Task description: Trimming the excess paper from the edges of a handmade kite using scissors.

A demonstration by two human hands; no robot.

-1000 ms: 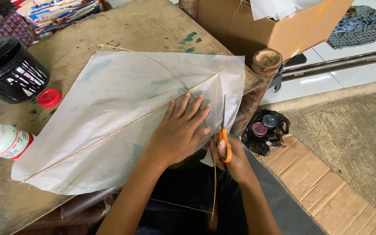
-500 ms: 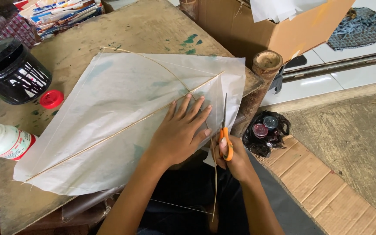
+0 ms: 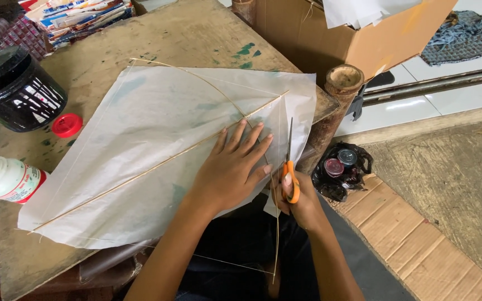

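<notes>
The left hand (image 3: 231, 170) lies flat and spread on a sheet of thin white paper (image 3: 157, 161), pinning it over a frame of thin bamboo sticks (image 3: 140, 170) on a worn wooden table (image 3: 191, 33); it grips nothing. The right hand (image 3: 302, 200), just right of the paper's near edge, is closed around orange-handled scissors (image 3: 290, 167) whose blades point away from the person along the paper's right margin, beside a stick. The paper looks flimsy, so a judgement: if the blades wander inward they could nick the stick or tear the sheet, and if the flat hand lifts or slides, the paper could shift off the frame and the cut go crooked; the fingertips also sit close to the blades. The paper overhangs the table's near corner, unsupported there. Left of the paper stand a black tub (image 3: 18, 92), a red cap (image 3: 66, 125) and a white bottle (image 3: 4, 178); beyond it lies stacked printed paper (image 3: 85, 14). Right of the paper are a bamboo post (image 3: 338, 89), a cardboard box (image 3: 330, 33), a black bag with small jars (image 3: 341, 170), pale floor tiles and flattened cardboard on the ground.
</notes>
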